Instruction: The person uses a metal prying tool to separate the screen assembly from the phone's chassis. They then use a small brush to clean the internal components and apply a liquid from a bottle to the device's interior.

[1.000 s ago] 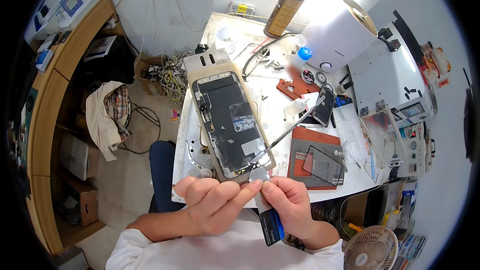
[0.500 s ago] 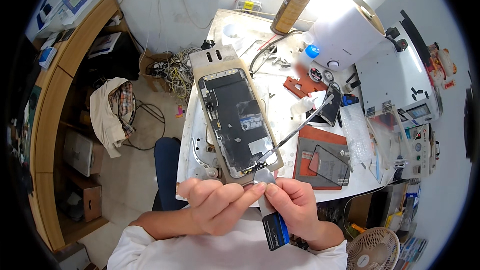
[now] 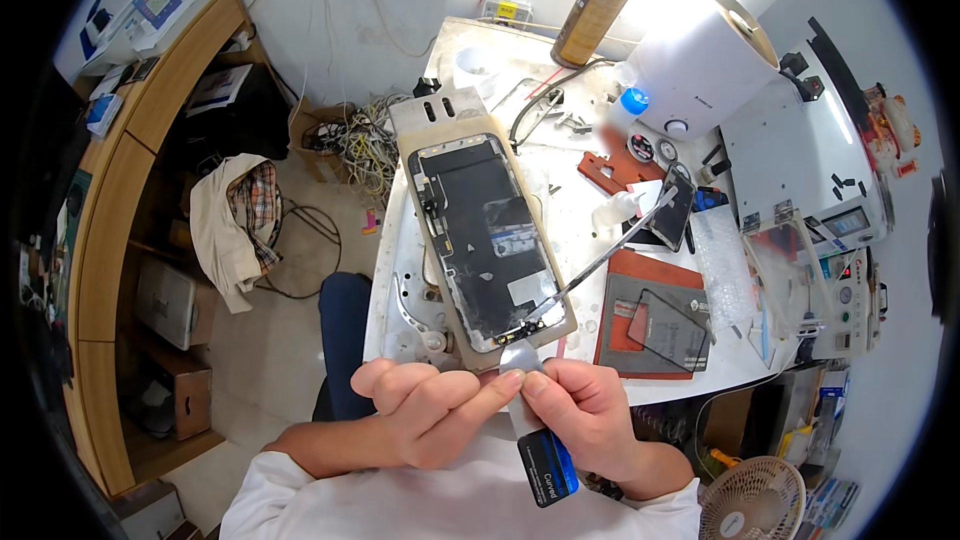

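Observation:
A phone screen assembly [image 3: 485, 240], its dark back up, lies on a tan heating plate [image 3: 448, 115] with a slotted metal end. My right hand [image 3: 582, 408] pinches a thin metal pry tool [image 3: 519, 360] between thumb and fingers; its black and blue handle [image 3: 545, 470] hangs below toward me. My left hand [image 3: 430, 410] is closed, with the index fingertip against the blade beside the right thumb; its own thumb is hidden. The rounded blade tip sits at the phone's near end, by a small flex cable [image 3: 520, 332]. Whether it touches the phone, I cannot tell.
A slim dark rod-like tool [image 3: 610, 255] slants from the phone's near end to another phone [image 3: 672, 210]. Right of the plate lie a grey and red mat [image 3: 640, 350] with a glass panel, bubble wrap [image 3: 715, 265] and a blue-capped bottle [image 3: 630, 105]. A spray can [image 3: 592, 18] stands behind.
The whole view has shifted slightly to the right. Against the phone, the pry tool and both hands have moved a little left. The grip on the tool looks the same.

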A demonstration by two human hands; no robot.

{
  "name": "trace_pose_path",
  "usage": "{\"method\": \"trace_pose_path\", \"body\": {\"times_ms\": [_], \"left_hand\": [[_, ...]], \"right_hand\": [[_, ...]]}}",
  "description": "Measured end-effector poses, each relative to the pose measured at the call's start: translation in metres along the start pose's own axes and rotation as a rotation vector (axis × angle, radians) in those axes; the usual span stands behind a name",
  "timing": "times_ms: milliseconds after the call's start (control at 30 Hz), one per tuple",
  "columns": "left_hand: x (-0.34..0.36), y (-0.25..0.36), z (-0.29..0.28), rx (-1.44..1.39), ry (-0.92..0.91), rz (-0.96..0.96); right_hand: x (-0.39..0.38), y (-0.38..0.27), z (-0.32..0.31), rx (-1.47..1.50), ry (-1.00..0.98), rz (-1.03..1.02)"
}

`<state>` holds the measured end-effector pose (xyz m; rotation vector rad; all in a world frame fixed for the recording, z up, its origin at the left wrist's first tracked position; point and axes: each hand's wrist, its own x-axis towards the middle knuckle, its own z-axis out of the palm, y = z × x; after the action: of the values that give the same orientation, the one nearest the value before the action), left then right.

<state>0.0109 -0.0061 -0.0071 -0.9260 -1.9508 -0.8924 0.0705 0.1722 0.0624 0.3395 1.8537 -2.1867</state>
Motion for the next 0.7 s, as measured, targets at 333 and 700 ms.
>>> {"method": "trace_pose_path", "body": {"times_ms": [333,700], "left_hand": [[0.0077,-0.0013,0.0004,0.022,0.035,0.008],[0.006,-0.0019,0.0031,0.012,0.059,0.005]], "right_hand": [[0.0017,-0.0022,-0.0004,-0.003,0.0,0.0],[0.0015,-0.002,0.0003,0.022,-0.005,-0.007]]}}
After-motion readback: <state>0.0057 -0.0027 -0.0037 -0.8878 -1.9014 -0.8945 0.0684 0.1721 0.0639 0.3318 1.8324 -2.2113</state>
